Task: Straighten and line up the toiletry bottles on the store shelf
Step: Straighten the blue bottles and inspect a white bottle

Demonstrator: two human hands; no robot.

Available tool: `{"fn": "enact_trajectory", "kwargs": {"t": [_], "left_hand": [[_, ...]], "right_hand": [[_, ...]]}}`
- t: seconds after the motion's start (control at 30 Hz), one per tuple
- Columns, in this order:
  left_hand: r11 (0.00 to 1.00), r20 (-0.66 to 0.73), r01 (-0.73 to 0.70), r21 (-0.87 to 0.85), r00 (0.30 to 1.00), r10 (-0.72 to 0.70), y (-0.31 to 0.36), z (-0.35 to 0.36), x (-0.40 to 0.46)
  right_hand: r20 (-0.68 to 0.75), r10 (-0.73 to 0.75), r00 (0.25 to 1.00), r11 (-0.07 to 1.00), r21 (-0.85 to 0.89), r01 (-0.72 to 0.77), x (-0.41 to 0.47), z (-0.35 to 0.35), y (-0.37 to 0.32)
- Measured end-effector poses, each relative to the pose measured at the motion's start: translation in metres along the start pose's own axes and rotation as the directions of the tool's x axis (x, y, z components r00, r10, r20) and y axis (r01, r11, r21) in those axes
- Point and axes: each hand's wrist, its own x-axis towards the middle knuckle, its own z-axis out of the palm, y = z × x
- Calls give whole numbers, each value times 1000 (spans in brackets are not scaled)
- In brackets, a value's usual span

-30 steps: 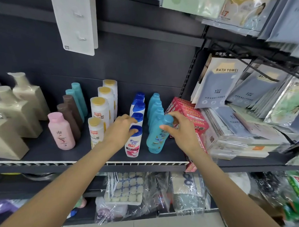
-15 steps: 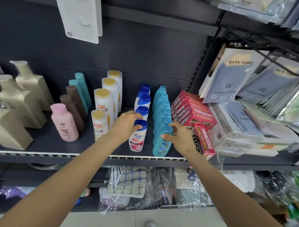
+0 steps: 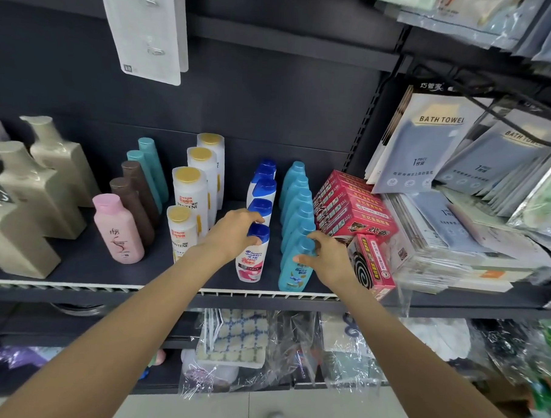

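Rows of toiletry bottles stand on a dark shelf (image 3: pixel 76 265). My left hand (image 3: pixel 232 232) grips the blue cap of the front white shampoo bottle (image 3: pixel 251 261), which stands upright at the head of its row. My right hand (image 3: pixel 325 258) holds the front teal bottle (image 3: pixel 293 274) near its neck, thumb across the front; the bottle stands on the shelf, in line with the teal row (image 3: pixel 295 194) behind it. To the left are white bottles with gold caps (image 3: pixel 188 192), brown bottles (image 3: pixel 132 199) and a pink bottle (image 3: pixel 118 233).
Large beige bottles (image 3: pixel 38 186) fill the shelf's left end. Red coil boxes (image 3: pixel 350 205) sit right beside the teal row, one box (image 3: pixel 372 266) standing by my right wrist. Bath towel packs (image 3: pixel 428 143) hang at right. Plastic-wrapped goods (image 3: pixel 236 343) lie on the lower shelf.
The front teal bottle, tilted and lifted a second ago, now stands upright on the shelf in its row. My right hand slid down from its cap to its neck. My left hand stayed on the white bottle.
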Motion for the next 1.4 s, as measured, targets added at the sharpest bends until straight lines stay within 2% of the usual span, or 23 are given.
{"fn": "enact_trajectory", "kwargs": {"t": [0.17, 0.27, 0.4, 0.6, 0.7, 0.73, 0.8, 0.9, 0.97, 1.03, 1.17, 1.23, 1.3, 1.4], "left_hand": [[1000, -2, -2, -29, 1000, 2, 1, -3, -2], [997, -95, -25, -75, 995, 18, 2, -8, -9], [993, -229, -37, -115, 973, 9, 3, -26, -17], [945, -430, -72, -319, 900, -76, 11, -66, -33], [864, -488, -125, -487, 859, -151, 9, -85, -41], [833, -501, -152, -532, 849, -166, 10, -91, -44], [751, -504, -207, -628, 843, -189, 14, -101, -51], [613, -493, -279, -739, 844, -210, 20, -108, -61], [563, -488, -302, -769, 846, -213, 16, -109, -66], [529, -461, -298, -794, 863, -206, 11, -109, -70], [564, -388, -207, -800, 894, -222, 2, -105, -72], [474, -284, -129, -871, 920, -271, 1, -107, -69], [418, -212, -71, -905, 930, -300, 2, -109, -65], [449, -184, -22, -893, 929, -322, 1, -109, -63]], "right_hand": [[31, -6, 999, 999, -54, 8, 1, -2, 0], [42, 11, 999, 999, -51, -9, 1, -1, -1], [54, 48, 997, 998, 45, -50, -3, -6, -7], [-52, -46, 998, 995, 85, 51, -7, -27, -37], [-23, 19, 1000, 965, 260, -13, -5, -32, -58], [8, 73, 997, 927, 367, -71, -5, -34, -66], [156, 174, 972, 772, 592, -233, -5, -38, -79], [377, 128, 917, 449, 802, -393, -7, -43, -91], [399, 100, 912, 249, 877, -411, -6, -44, -95], [391, 98, 915, 127, 907, -401, -6, -44, -98], [309, 128, 942, 83, 944, -321, -8, -46, -103], [249, 145, 958, 78, 962, -262, -9, -49, -107], [193, 124, 973, 112, 972, -207, -8, -51, -108], [128, 1, 992, 233, 964, -125, -6, -56, -103]]}}
